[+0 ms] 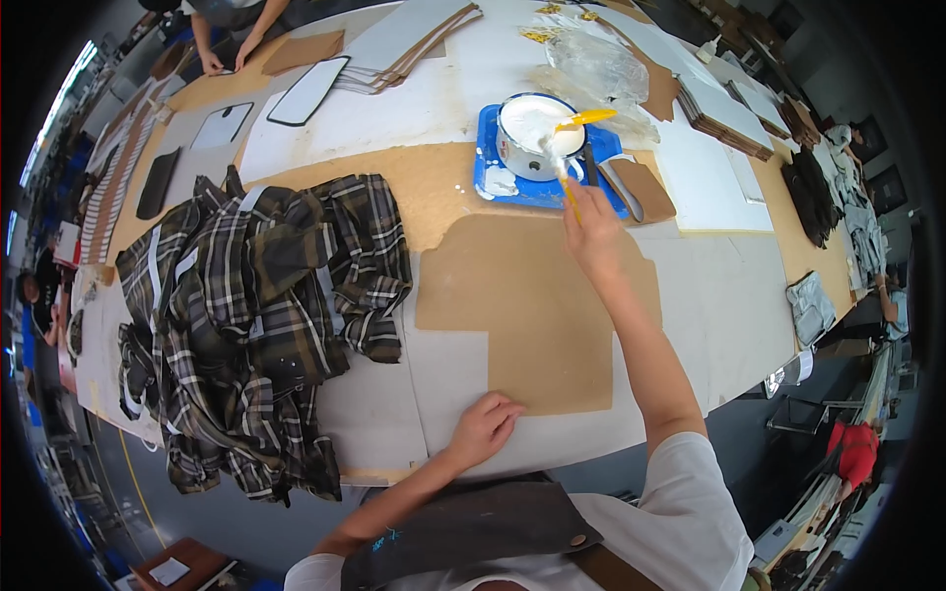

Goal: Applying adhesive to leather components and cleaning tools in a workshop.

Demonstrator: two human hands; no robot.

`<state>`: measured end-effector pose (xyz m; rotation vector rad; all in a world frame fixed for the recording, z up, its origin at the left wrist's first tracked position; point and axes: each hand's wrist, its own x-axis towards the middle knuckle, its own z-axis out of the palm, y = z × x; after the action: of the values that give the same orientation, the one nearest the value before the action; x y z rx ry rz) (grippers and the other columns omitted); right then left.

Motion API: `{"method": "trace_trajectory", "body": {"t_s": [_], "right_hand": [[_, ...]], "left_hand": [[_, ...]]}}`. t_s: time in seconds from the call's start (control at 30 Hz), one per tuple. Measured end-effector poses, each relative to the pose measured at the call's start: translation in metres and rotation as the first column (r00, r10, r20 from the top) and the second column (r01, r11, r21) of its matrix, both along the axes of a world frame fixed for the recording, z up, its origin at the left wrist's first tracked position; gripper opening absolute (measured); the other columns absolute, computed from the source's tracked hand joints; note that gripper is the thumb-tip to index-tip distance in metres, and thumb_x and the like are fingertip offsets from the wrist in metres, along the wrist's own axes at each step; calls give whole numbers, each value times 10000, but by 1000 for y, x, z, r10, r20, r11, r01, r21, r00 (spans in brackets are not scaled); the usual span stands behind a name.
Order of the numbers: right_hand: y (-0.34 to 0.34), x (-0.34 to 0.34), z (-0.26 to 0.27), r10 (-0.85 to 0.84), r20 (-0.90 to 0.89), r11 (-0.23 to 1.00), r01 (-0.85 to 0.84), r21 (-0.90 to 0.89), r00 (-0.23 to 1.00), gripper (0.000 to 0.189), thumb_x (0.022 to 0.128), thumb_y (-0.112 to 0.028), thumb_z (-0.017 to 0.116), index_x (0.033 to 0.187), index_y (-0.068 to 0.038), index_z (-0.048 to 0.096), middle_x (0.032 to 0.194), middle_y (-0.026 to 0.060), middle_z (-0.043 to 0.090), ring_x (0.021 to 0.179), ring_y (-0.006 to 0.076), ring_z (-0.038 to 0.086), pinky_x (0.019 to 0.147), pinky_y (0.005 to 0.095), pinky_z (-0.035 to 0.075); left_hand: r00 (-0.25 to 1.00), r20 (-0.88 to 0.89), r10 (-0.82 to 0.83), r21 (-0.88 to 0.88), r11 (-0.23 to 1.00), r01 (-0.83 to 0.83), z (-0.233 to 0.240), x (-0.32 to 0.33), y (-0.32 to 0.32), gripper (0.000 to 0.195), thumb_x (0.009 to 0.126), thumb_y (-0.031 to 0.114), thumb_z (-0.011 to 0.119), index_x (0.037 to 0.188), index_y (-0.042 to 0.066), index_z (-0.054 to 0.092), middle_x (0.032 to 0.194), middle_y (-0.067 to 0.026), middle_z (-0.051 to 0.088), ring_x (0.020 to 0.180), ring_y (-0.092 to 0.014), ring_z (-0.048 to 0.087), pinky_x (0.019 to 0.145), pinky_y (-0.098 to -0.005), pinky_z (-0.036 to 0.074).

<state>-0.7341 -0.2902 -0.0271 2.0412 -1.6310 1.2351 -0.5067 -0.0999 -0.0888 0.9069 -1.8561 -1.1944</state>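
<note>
My right hand grips a glue brush by its thin yellow handle. The white-coated bristles are at the near rim of an enamel pot of white glue, which stands on a blue plastic tray. Across the pot's right rim rests a second yellow handle. Below my right forearm a flat brown T-shaped panel lies on the grey table covering. My left hand rests at the panel's lower left corner, fingers curled; whether it pinches the edge cannot be told.
A heap of plaid fabric covers the table's left part. Folded brown pieces lie right of the tray. Stacked boards, crumpled clear plastic and white panels lie farther back. A co-worker's hands are at the upper left.
</note>
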Motion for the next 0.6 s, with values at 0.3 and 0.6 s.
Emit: {"method": "trace_trajectory", "body": {"t_s": [0.3, 0.6], "right_hand": [[4, 6, -8, 3, -58, 998, 0, 59, 998, 266, 744, -30, 590, 1007, 0, 565, 824, 134, 556, 703, 287, 561, 604, 369, 463], [16, 0, -4, -49, 65, 999, 50, -5, 997, 248, 791, -42, 570, 1027, 31, 549, 799, 139, 574, 690, 244, 574, 591, 341, 469]], "left_hand": [[999, -7, 34, -33, 999, -35, -2, 2, 1, 127, 746, -29, 570, 858, 24, 602, 767, -71, 525, 640, -177, 509, 532, -258, 415], [999, -44, 1, -97, 995, -6, -8, -1, 6, 141, 736, -27, 570, 863, 29, 602, 779, -76, 532, 658, -202, 523, 554, -272, 425]]}}
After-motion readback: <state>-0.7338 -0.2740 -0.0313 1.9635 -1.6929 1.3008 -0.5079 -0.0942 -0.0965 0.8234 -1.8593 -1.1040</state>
